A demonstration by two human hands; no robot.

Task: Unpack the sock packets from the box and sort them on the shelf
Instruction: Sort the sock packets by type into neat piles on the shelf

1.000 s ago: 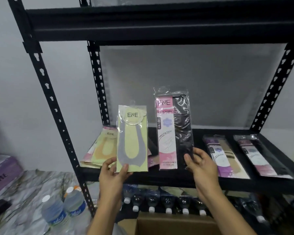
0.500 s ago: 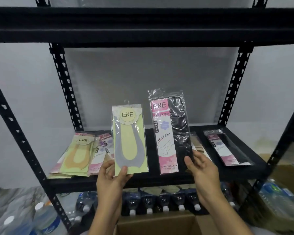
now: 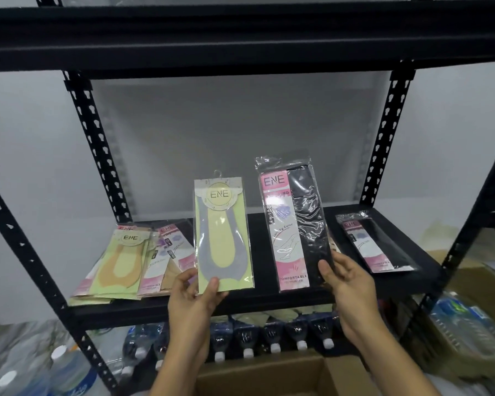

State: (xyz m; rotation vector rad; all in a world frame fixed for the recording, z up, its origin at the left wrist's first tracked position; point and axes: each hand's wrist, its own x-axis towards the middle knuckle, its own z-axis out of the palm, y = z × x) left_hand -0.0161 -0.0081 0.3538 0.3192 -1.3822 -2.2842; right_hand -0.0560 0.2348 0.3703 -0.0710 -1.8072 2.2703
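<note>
My left hand (image 3: 193, 298) holds a yellow-green packet with a grey sock (image 3: 223, 238) upright by its bottom edge, in front of the black shelf (image 3: 263, 301). My right hand (image 3: 347, 277) holds a pink-and-black stocking packet (image 3: 293, 224) upright by its lower right corner. A pile of yellow-green and pink packets (image 3: 129, 258) lies on the shelf's left part. One pink-and-black packet (image 3: 372, 241) lies flat on the shelf's right part. The open cardboard box (image 3: 257, 375) is below my forearms; its inside is hidden.
Black shelf posts (image 3: 95, 144) stand left and right, with an upper shelf (image 3: 240, 32) overhead. Capped water bottles (image 3: 246, 338) line the level under the shelf. More bottles (image 3: 69, 370) stand at lower left. Another cardboard box with bottles (image 3: 466, 332) sits at lower right.
The view has swung left again, so the shelf sits more centred. Both hands keep their packets upright, raised slightly; the packets on the shelf have not moved.
</note>
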